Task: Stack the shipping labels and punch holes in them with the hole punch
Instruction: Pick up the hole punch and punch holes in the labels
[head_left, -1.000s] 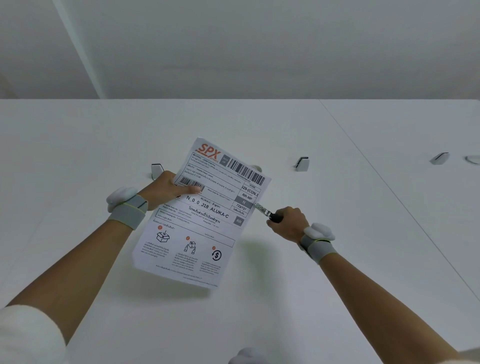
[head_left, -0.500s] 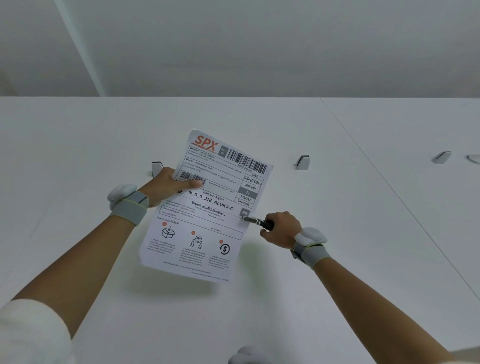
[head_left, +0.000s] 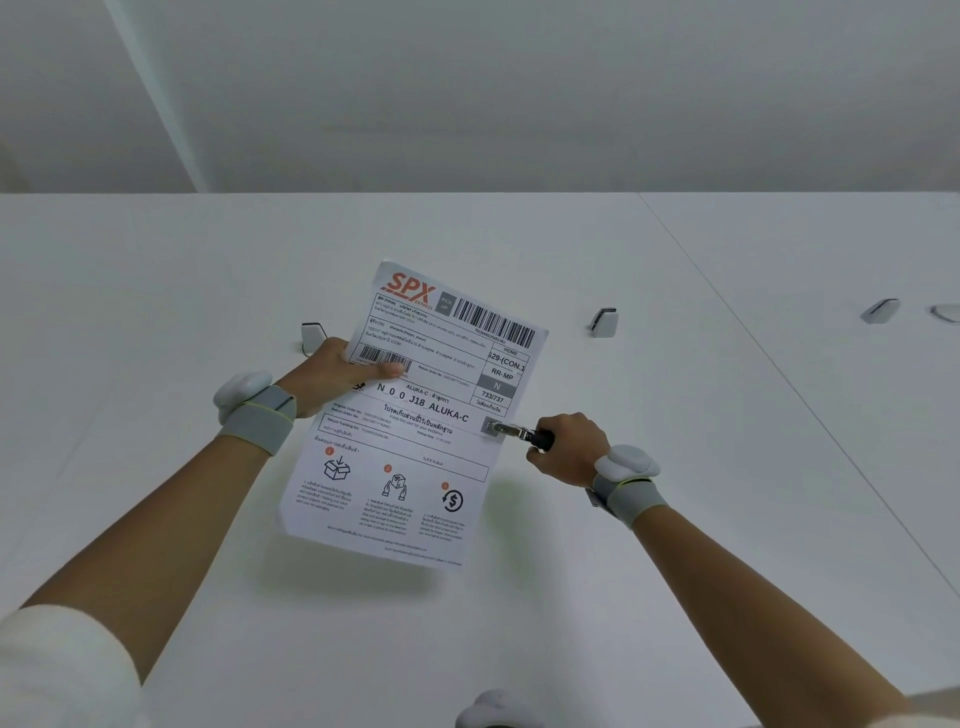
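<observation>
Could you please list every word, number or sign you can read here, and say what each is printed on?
All on the shipping label, held in the left hand:
"SPX EXPRESS", orange logo
"PICK UP"
"HOME"
"RR-MP"
"N"
"733/737"
"N_0_0_J18_ALUKA-C"
Two barcodes; three icons: box, hands with parcel, dollar refund.
Fine print is too small to read.
The hole punch in the right hand shows no text.

The shipping labels (head_left: 415, 415) sit at the centre of the frame, white with an orange SPX logo and barcodes (top edge tilted rightward), lifted off the surface; how many sheets is unclear; the hole punch (head_left: 511, 431), a slim metal plier type with a dark handle, meets their right edge.
</observation>
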